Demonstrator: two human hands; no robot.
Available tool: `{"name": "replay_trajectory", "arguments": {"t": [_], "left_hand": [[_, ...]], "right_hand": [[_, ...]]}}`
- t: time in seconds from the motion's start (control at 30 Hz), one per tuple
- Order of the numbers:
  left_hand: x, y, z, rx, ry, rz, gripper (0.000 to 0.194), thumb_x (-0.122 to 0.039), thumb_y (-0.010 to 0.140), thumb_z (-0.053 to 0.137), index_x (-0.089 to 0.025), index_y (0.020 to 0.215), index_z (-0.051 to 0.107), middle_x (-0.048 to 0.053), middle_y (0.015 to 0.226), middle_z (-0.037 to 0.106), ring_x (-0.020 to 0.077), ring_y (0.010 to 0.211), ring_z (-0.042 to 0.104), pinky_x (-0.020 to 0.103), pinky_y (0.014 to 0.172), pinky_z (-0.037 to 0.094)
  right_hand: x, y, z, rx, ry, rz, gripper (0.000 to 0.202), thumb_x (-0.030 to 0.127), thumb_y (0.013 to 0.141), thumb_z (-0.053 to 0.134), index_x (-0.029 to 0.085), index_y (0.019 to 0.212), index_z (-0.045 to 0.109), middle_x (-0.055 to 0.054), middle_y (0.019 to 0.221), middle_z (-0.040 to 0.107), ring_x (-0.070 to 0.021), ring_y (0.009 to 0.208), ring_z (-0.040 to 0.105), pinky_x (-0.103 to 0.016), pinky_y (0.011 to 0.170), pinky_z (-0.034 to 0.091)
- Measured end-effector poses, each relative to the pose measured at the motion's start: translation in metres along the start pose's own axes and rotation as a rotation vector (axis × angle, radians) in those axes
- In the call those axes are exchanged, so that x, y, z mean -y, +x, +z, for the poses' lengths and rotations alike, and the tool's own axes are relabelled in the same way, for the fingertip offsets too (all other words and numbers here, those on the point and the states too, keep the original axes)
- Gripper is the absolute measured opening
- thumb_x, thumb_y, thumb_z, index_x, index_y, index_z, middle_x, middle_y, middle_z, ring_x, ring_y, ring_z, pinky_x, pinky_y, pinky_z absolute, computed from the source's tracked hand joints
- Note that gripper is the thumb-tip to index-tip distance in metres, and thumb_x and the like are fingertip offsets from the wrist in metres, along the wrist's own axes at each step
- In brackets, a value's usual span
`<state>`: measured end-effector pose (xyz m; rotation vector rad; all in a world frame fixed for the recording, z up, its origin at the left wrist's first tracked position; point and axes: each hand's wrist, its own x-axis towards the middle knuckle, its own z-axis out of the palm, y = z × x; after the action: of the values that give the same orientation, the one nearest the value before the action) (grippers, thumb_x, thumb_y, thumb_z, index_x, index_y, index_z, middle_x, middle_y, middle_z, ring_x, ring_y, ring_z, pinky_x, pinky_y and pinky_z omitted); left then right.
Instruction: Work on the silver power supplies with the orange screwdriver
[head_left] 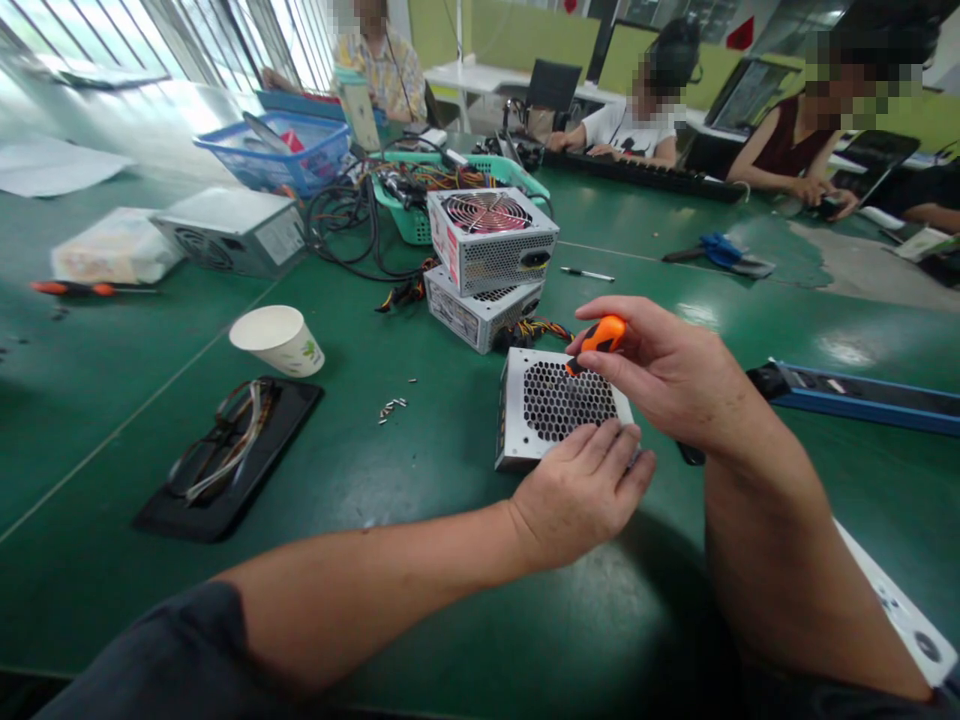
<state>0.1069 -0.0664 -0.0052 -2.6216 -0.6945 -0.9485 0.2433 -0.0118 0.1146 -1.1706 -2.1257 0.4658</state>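
A silver power supply box [517, 400] with a honeycomb grille lies on the green table [420, 470]. Above its grille, my right hand [664, 365] pinches the orange and black handle of a screwdriver [604, 334]. The handle tilts down to the left; its tip is too small to make out. My left hand [589, 485] rests on the near right edge of the box, fingers spread lightly over the metal. Several small screws [391, 408] lie on the table to the left of the box.
Two stacked power supplies [495, 245] stand behind, beside a green basket [416, 220] of cables. A paper cup [277, 340] and glasses on a black case [247, 500] are at left. A blue-edged strip [862, 400] lies right. People sit across the table.
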Motion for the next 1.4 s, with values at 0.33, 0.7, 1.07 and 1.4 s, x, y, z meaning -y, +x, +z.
{"name": "replay_trajectory", "arguments": {"t": [0.33,0.7,1.07,1.4], "left_hand": [[0.0,0.0,0.0,0.011,0.008,0.007,0.032,-0.022,0.105,0.052,-0.012,0.133,0.064,0.017,0.142,0.066,0.0286,0.134,0.062,0.043,0.112,0.05],[0.0,0.0,0.0,0.016,0.024,0.01,0.032,-0.022,0.105,0.052,-0.012,0.133,0.064,0.017,0.142,0.066,0.0281,0.131,0.064,0.043,0.111,0.051],[-0.001,0.0,0.001,-0.008,0.023,0.001,0.032,-0.022,0.105,0.053,-0.013,0.133,0.065,0.015,0.144,0.065,0.028,0.133,0.063,0.043,0.112,0.051],[-0.001,0.0,0.001,-0.005,0.022,-0.002,0.031,-0.023,0.105,0.053,-0.013,0.132,0.065,0.015,0.142,0.066,0.0283,0.131,0.064,0.043,0.111,0.051]], "right_hand": [[-0.007,0.002,0.001,0.014,-0.063,0.019,0.038,0.034,0.097,0.065,0.028,0.134,0.061,-0.002,0.1,0.078,-0.0209,0.085,0.076,-0.034,0.075,0.06],[-0.003,0.0,-0.002,-0.026,0.001,0.017,0.041,0.032,0.095,0.066,0.028,0.136,0.06,-0.003,0.107,0.076,-0.0226,0.089,0.076,-0.04,0.082,0.063],[0.006,-0.005,-0.008,-0.306,0.086,0.018,0.035,0.041,0.093,0.072,0.029,0.125,0.061,-0.002,0.098,0.073,-0.0221,0.087,0.077,-0.038,0.08,0.066],[0.004,-0.002,0.005,-0.245,0.158,0.034,0.03,0.036,0.094,0.072,0.027,0.121,0.062,0.0,0.092,0.072,-0.0196,0.08,0.076,-0.035,0.073,0.065]]}}
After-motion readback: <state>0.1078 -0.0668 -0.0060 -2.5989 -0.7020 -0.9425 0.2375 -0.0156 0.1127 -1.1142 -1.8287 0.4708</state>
